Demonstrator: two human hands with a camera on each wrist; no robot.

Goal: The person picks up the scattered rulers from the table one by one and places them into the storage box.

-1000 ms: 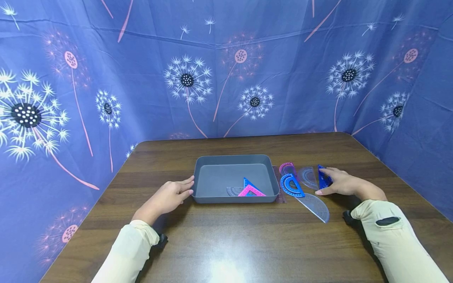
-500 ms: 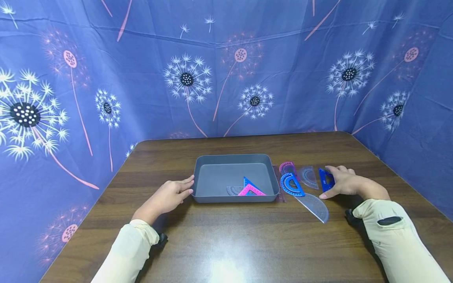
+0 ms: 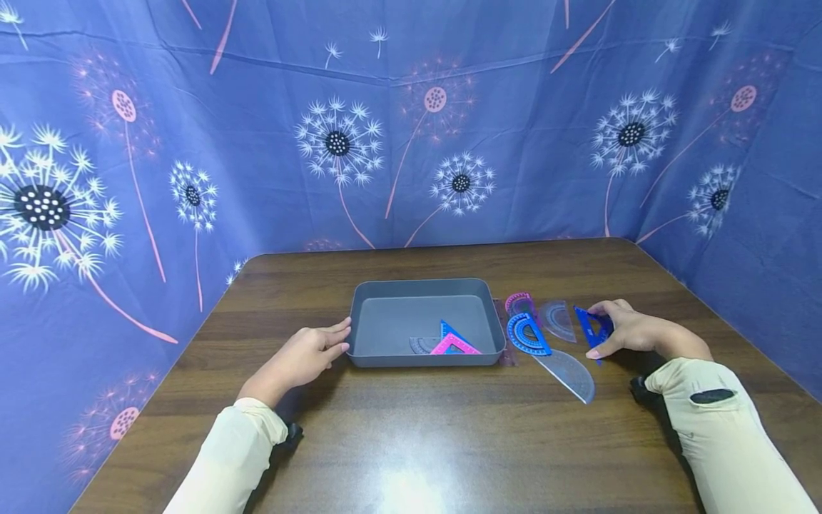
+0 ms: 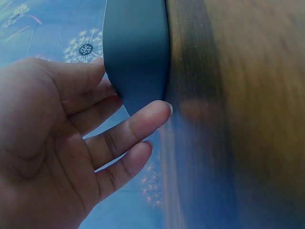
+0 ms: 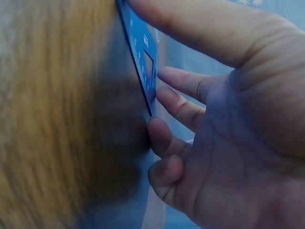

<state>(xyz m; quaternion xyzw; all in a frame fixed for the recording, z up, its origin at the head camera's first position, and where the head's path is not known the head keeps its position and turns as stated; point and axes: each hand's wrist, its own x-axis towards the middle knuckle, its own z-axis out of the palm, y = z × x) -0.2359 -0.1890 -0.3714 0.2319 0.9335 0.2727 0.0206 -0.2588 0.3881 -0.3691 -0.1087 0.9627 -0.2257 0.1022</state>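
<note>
A grey rectangular tray (image 3: 392, 321) sits mid-table, with a pink set square (image 3: 449, 344), a blue set square (image 3: 446, 328) and a small clear protractor (image 3: 422, 345) inside. My left hand (image 3: 305, 360) has its fingers extended against the tray's left end; in the left wrist view, the fingertips are at the tray wall (image 4: 136, 52). On the right, my right hand (image 3: 636, 334) pinches a dark blue set square (image 3: 586, 323) between thumb and fingers. The right wrist view shows this set square (image 5: 138, 43) edge-on, one long edge close over the table.
Right of the tray lie a blue protractor (image 3: 528, 335), a pink-purple protractor (image 3: 517, 303), a clear protractor (image 3: 557, 320) and a larger clear one (image 3: 570, 375). A purple translucent strip (image 3: 509, 353) lies along the tray's right side. Patterned blue cloth (image 3: 398, 143) hangs behind the table (image 3: 308, 442).
My right hand has shifted slightly right and turned the dark blue set square, which now tilts with a corner showing below the thumb. My left hand and the tray stay put.
</note>
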